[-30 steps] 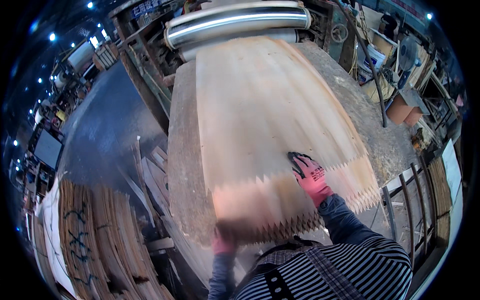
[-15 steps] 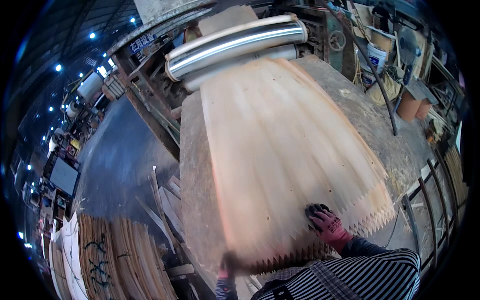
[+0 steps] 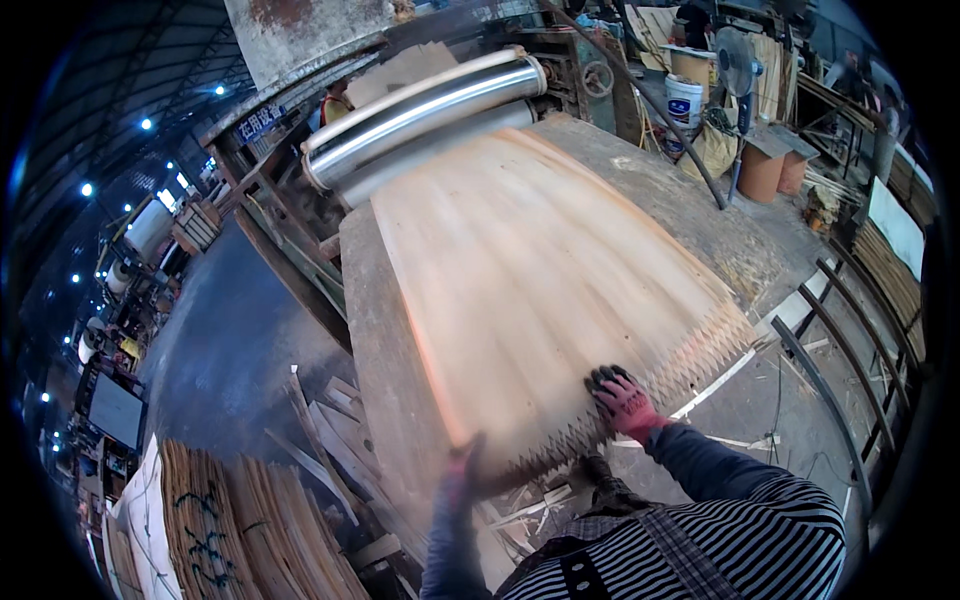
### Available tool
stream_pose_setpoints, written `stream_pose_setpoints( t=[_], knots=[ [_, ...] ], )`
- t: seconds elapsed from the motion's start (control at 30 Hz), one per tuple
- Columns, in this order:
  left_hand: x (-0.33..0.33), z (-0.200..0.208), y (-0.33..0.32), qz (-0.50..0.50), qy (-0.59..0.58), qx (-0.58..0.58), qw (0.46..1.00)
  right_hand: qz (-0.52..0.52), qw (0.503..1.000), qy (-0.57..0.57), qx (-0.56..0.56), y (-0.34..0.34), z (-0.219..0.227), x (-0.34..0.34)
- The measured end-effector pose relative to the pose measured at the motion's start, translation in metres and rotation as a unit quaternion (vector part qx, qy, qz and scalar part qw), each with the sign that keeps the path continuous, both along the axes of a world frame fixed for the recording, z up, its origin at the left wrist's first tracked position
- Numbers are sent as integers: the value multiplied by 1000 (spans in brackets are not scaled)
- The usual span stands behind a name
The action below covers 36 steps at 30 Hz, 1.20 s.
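A stack of thin, pale wood veneer sheets (image 3: 520,290) with jagged near ends lies on a worn table (image 3: 376,330). Gloved in pink with dark fingertips, my right hand (image 3: 622,402) rests on top close to the toothed edge, fingers spread out flat. My left hand (image 3: 463,462), also in a pink glove, is at the stack's near left corner. Motion smears its fingers, so whether they grip the veneer is unclear. At the far end the sheets reach up to a shiny metal roller (image 3: 430,112) with a paler roller below it.
Bundled veneer (image 3: 240,520) stands at lower left beside loose wood strips (image 3: 320,440). Curved metal bars (image 3: 830,400) rise on the right. A slanting pole (image 3: 660,110), a white bucket (image 3: 684,103) and a fan (image 3: 737,65) are at far right. Wood scraps litter the floor.
The view has shifted, with the roller and table lower left in it. The layers at the near right corner lie closer together. My right hand stays on top; my left remains at its corner.
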<state>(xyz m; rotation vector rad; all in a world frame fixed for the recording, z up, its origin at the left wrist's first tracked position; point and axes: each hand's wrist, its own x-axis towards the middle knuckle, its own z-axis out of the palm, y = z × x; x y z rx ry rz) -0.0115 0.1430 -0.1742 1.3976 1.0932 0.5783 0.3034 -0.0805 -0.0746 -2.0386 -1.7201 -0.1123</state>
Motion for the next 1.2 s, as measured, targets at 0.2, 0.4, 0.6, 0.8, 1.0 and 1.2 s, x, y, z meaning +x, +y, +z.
stream_pose_setpoints(
  t=[0.2, 0.4, 0.6, 0.8, 1.0, 1.2],
  knots=[
    [10, 48, -10, 50, 19, 42, 998, -29, 998, -57, -9, 5, 1, -12],
    [9, 56, -26, 60, 88, 124, 987, -44, 995, -43, -80, 4, 12, -21],
    [-12, 53, -38, 34, 169, 282, 944, -36, 992, -15, -122, 5, -4, -16],
    [40, 137, -119, 57, 367, 414, 831, -32, 983, -7, -182, -1, 14, -19],
    [93, 85, -166, -30, 408, 421, 809, 42, 992, 3, -116, -13, 28, -9],
    [100, 80, -166, -27, 455, 449, 769, 66, 997, 24, 21, -115, 36, 32]
  ],
)
